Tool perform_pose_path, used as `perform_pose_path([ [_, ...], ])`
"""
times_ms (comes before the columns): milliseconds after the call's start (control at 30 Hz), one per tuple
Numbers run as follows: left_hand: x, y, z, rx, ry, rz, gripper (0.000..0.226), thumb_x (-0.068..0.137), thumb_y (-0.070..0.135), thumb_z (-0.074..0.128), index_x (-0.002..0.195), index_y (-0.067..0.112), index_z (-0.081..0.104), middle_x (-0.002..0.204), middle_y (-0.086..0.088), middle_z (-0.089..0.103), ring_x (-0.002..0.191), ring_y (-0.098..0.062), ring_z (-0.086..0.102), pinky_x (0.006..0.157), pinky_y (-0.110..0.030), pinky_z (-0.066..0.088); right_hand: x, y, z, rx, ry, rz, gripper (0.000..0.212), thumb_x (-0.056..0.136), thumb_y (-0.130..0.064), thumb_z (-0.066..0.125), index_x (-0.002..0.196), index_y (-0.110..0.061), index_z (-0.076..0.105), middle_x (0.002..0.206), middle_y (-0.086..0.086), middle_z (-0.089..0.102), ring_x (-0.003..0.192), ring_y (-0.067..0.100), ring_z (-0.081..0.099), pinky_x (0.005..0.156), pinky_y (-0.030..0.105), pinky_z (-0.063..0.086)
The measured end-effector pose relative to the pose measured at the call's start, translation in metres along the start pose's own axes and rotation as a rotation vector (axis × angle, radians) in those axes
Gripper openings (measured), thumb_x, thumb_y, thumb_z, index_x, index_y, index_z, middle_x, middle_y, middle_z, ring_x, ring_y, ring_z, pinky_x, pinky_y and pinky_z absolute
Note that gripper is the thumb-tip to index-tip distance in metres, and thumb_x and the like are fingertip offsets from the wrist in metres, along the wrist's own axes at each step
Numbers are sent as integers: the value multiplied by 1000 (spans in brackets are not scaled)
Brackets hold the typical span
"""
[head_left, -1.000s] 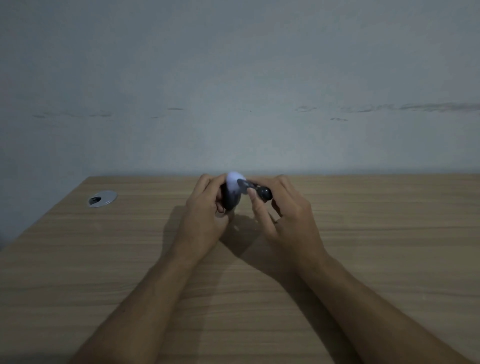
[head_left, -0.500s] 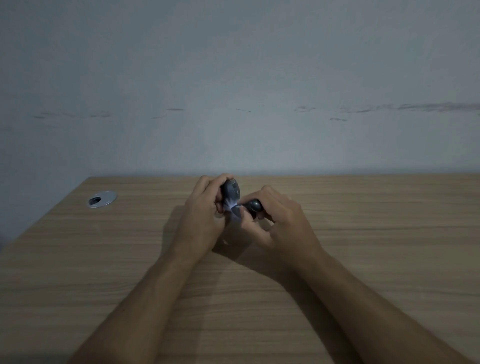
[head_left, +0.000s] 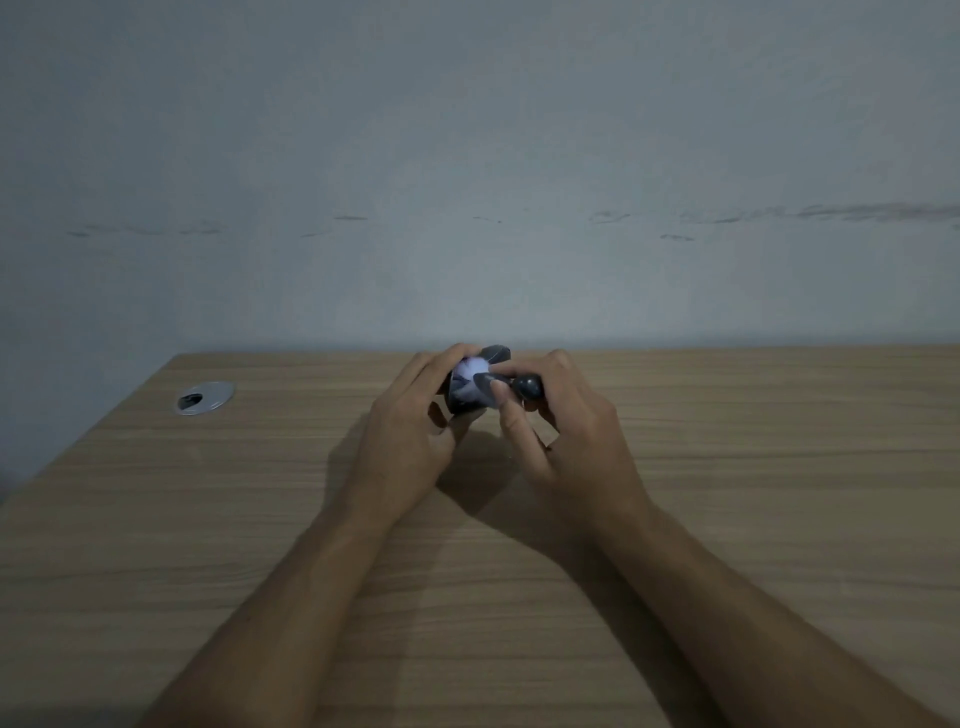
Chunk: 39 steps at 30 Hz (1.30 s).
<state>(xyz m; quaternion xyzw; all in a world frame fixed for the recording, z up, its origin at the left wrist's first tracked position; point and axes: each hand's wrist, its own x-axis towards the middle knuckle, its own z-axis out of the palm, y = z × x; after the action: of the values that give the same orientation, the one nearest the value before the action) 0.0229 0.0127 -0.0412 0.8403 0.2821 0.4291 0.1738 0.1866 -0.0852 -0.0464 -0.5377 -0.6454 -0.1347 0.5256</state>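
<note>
Both my hands meet over the far middle of a wooden table (head_left: 727, 519). My left hand (head_left: 410, 431) grips a small dark rounded object (head_left: 467, 392) with a pale, bright face turned toward me. My right hand (head_left: 561, 441) holds a short dark stick-like tool (head_left: 524, 387) between thumb and fingers, its tip lying against the pale face. What the object and the tool are is too dim and blurred to tell. Fingers hide much of both.
A round metal cable grommet (head_left: 204, 397) is set into the table at the far left. A plain grey wall (head_left: 467, 182) rises right behind the table's far edge. The table's left edge runs diagonally at the left.
The dark object has turned in my left hand, so its pale face shows again. My right hand with the tool shifted slightly up and right against it.
</note>
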Motion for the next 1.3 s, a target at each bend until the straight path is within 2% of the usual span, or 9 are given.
perform_pose_path([
  [200,0,0,-2,-22,16,32,61,88,6,86,144,22,67,133,8,72,118,-9,68,99,-26,57,0,11,1,-27,79,135,18,110,-26,68,124,-14,72,106,-2,70,88,18,70,78,53,58],
  [400,1,-1,4,-39,0,92,65,84,-9,83,141,20,70,130,6,73,114,-12,70,90,-24,55,3,17,-8,5,123,302,20,112,-30,62,113,-13,73,102,-1,74,85,11,69,76,30,56],
  [533,0,-4,4,-20,-4,36,72,82,-18,75,142,23,70,132,7,73,121,-9,69,104,-26,55,-1,2,-2,61,-43,228,24,112,-32,61,104,-11,69,85,-6,68,70,7,59,65,20,44],
  [600,0,-5,5,-27,5,35,73,82,-20,73,142,21,69,134,6,73,124,-10,68,109,-28,54,0,0,2,50,-22,224,24,111,-32,61,104,-10,69,86,-6,68,71,10,59,66,21,45],
  [800,1,0,5,-49,3,60,68,82,-12,81,141,20,70,132,5,73,123,-11,69,106,-18,51,3,18,-7,-9,131,383,18,112,-29,59,105,-16,69,93,-3,69,81,-3,63,70,11,43],
  [967,0,1,6,-46,5,-36,71,83,-10,80,145,20,66,140,4,70,128,-13,66,112,-33,54,3,9,-7,71,46,259,24,110,-33,60,109,-12,72,91,-7,69,79,-8,61,71,7,41],
  [1067,-2,3,5,-115,-27,-130,65,85,0,81,144,21,66,138,5,72,125,-13,68,109,-38,57,1,2,-2,91,-26,179,22,109,-32,64,112,-13,74,96,-8,73,83,-1,65,76,8,43],
  [1233,-5,10,2,-177,-2,-191,59,85,23,90,140,28,68,121,16,78,106,3,73,90,-13,56,1,17,-6,46,98,405,19,109,-33,66,100,-18,73,79,-10,67,70,-2,61,66,12,40],
  [1300,-7,12,2,-209,-15,-209,56,85,25,91,137,30,69,115,16,79,98,5,73,83,-10,54,1,26,-7,26,117,496,20,110,-35,65,98,-21,72,69,-12,61,62,2,56,62,15,36],
])
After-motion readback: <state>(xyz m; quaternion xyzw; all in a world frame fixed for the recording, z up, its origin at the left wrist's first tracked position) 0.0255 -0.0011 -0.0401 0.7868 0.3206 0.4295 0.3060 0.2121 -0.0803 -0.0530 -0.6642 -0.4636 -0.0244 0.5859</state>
